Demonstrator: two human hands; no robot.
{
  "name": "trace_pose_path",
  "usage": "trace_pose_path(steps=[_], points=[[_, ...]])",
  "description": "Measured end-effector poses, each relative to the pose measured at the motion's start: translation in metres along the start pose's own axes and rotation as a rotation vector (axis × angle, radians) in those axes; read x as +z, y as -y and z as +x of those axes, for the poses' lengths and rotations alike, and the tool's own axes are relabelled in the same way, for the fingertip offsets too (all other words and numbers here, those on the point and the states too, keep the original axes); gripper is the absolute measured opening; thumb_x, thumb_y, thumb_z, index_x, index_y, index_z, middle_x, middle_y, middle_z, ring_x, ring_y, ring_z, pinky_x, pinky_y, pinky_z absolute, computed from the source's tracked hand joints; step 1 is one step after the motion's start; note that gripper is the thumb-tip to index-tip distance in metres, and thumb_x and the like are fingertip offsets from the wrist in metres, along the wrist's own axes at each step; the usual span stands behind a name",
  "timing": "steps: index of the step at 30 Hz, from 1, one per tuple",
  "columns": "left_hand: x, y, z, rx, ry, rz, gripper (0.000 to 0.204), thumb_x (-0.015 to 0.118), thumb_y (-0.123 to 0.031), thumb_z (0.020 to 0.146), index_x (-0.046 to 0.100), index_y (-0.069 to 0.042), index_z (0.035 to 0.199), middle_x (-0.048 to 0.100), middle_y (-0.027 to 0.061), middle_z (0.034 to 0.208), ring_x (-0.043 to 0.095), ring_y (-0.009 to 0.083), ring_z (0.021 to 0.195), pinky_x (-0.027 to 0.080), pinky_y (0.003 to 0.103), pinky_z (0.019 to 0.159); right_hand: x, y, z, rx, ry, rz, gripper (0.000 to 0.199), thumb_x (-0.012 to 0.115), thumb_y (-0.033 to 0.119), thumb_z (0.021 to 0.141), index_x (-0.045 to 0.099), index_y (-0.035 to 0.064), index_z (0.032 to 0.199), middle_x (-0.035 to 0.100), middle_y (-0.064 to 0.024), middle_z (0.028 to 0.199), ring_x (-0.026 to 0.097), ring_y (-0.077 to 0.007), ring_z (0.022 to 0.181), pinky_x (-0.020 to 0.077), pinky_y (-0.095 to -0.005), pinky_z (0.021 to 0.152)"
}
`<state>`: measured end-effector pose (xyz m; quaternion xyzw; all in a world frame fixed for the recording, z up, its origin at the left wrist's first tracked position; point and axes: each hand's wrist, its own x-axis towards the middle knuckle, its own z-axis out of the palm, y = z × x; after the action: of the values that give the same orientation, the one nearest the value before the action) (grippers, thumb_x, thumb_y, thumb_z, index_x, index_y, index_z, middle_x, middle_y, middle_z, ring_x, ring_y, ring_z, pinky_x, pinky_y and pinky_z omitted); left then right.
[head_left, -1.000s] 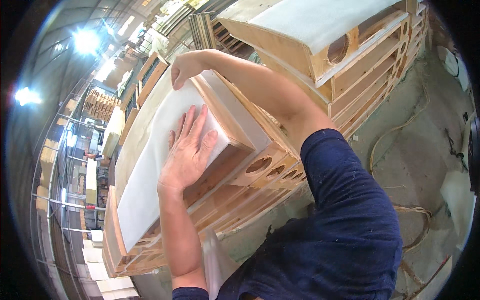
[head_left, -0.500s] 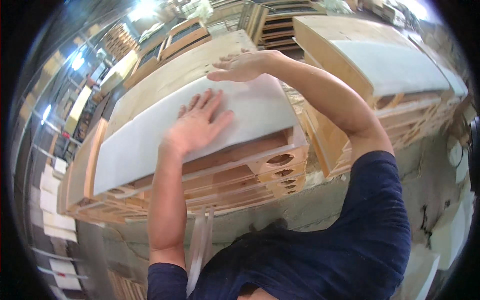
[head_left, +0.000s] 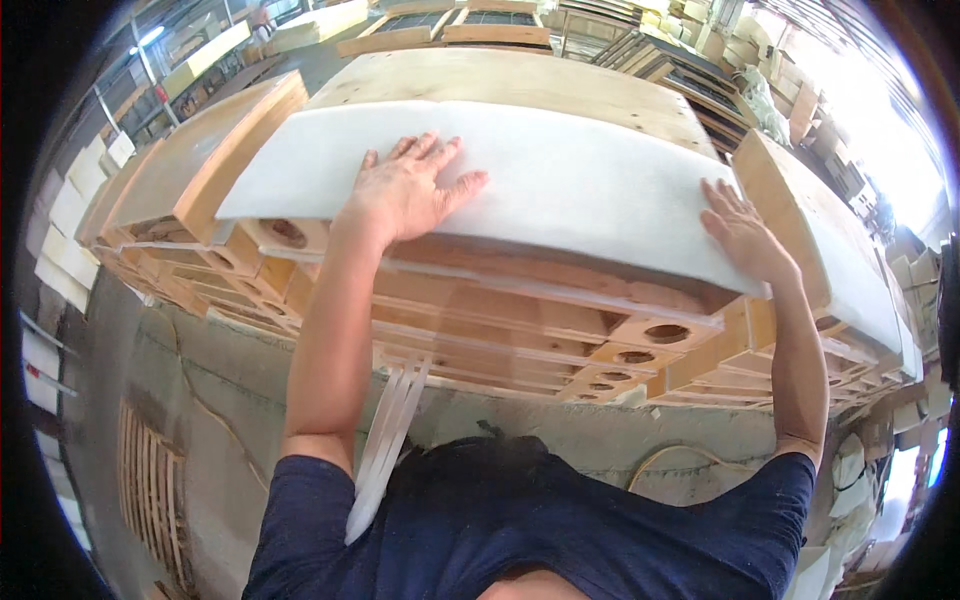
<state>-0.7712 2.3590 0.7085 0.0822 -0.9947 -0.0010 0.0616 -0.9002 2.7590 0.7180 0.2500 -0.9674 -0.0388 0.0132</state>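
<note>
A white foam sheet [head_left: 570,170] lies along the near part of a plywood panel [head_left: 500,78], its front edge reaching the edge of the wooden frame below. My left hand [head_left: 408,190] rests flat on the sheet left of its middle, fingers spread. At the sheet's right end my right hand [head_left: 745,235] lies with its fingers stretched out on the foam, close to the side edge. Neither hand grips anything. Under the sheet stands a stack of wooden frames [head_left: 500,330] with round holes [head_left: 667,333] in their end blocks.
Another foam-topped wooden frame [head_left: 830,230] stands close on the right, and a plywood-topped one [head_left: 200,165] on the left. White strips [head_left: 385,450] hang beside my left arm. A slatted wooden piece [head_left: 153,490] and a hose [head_left: 205,410] lie on the floor.
My right hand has moved from the sheet's far edge to its right end. My left hand stays on the foam. The view has turned, showing the sheet more squarely.
</note>
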Motion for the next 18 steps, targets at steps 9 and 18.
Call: trace_pose_path(steps=[9, 18], points=[[0.021, 0.202, -0.011, 0.036, -0.145, -0.154, 0.072, 0.034, -0.066, 0.089, 0.041, -0.018, 0.141, 0.034, 0.0087, 0.149, 0.03, 0.0295, 0.138, 0.022, 0.05, 0.112, -0.002, 0.287, 0.035, -0.127, -0.199, 0.022, 0.075, 0.024, 0.067, 0.092, 0.042, 0.012, 0.139, 0.047, -0.0183, 0.137, 0.042, -0.0369, 0.129, 0.0296, -0.055, 0.106], [0.056, 0.253, -0.024, 0.105, -0.545, -0.204, 0.048, 0.044, -0.044, 0.095, 0.056, -0.013, 0.129, 0.051, 0.0151, 0.134, 0.041, 0.0309, 0.129, 0.032, 0.044, 0.105, 0.004, 0.479, 0.072, -0.123, -0.367, 0.343, 0.082, 0.032, 0.069, 0.086, 0.037, 0.0092, 0.143, 0.032, -0.0222, 0.147, 0.023, -0.038, 0.14, 0.0036, -0.0591, 0.112]])
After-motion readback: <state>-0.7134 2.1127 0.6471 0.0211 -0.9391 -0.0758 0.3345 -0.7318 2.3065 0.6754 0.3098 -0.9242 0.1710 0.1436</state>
